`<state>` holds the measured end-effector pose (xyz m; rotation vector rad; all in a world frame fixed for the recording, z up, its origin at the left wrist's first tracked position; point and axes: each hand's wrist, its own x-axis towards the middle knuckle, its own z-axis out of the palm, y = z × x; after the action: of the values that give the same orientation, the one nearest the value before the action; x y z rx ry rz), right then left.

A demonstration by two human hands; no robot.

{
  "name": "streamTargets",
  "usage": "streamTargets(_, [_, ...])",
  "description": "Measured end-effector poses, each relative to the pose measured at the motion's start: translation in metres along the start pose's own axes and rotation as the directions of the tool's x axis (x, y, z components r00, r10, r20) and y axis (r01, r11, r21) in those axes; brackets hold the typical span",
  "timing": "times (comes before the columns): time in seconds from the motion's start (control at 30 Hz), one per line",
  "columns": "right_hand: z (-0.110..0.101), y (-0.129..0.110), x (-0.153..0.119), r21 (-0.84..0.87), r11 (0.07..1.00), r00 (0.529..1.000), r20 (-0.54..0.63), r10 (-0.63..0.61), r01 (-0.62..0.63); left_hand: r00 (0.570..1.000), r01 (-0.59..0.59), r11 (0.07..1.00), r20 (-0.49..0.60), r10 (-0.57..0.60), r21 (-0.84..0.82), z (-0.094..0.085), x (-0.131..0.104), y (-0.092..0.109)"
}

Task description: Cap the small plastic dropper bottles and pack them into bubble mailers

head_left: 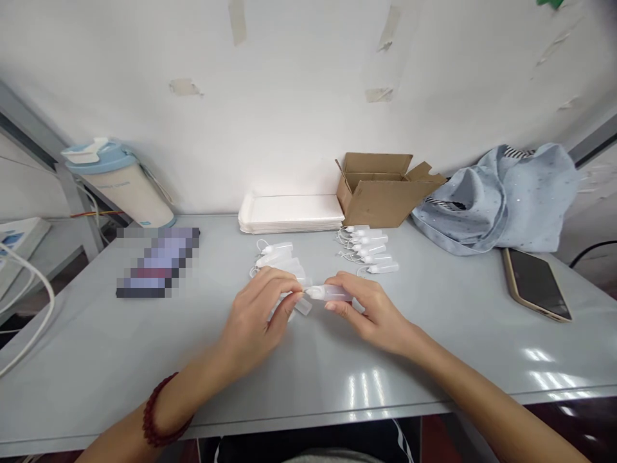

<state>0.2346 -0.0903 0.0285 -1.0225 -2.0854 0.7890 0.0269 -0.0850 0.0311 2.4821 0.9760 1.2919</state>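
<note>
My right hand (369,312) grips a small translucent squeeze bottle (337,293) lying level, its white nozzle end pointing left. Thumb and fingers of my left hand (263,308) are pinched together right at the nozzle's tip; what sits between them is too small to make out. Behind and under my left fingers lie several similar bottles (279,248) with thin white cords, partly hidden by the hand. To the right, another group of small bottles (383,267), also with cord loops, lies in a staggered row on the grey table (308,379).
A stack of white trays (294,212) and an open cardboard box (380,202) stand against the wall. At left are a tumbler (125,186) and a partly blurred phone (161,260); at right, a light blue cloth bag (520,199) and another phone (540,283).
</note>
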Motion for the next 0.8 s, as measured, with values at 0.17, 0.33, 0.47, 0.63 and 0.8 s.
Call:
streamTargets(0.17, [0.005, 0.003, -0.003, -0.028, 0.999, 0.999, 0.032, 0.016, -0.015, 0.998, -0.044, 0.999, -0.035, 0.044, -0.014, 0.007, -0.004, 0.0])
streamTargets(0.33, [0.005, 0.004, -0.004, -0.025, 0.999, 0.996, 0.08, 0.033, -0.031, 0.996, -0.08, 0.997, -0.05, 0.079, -0.021, 0.011, -0.007, -0.001])
streamTargets(0.47, [0.007, 0.005, -0.004, -0.053, 0.998, 0.992, 0.12, 0.043, -0.036, 0.984, -0.168, 0.985, -0.053, 0.17, 0.035, 0.012, -0.009, -0.002])
streamTargets(0.63, [0.013, 0.009, -0.005, -0.143, 0.989, 0.982, 0.188, -0.005, 0.032, 0.938, -0.34, 0.913, 0.014, 0.347, 0.226, 0.013, -0.015, -0.004])
streamTargets(0.8, [0.015, 0.014, -0.003, -0.234, 0.97, 0.984, 0.175, -0.03, 0.071, 0.898, -0.437, 0.835, 0.101, 0.429, 0.334, 0.014, -0.018, -0.004])
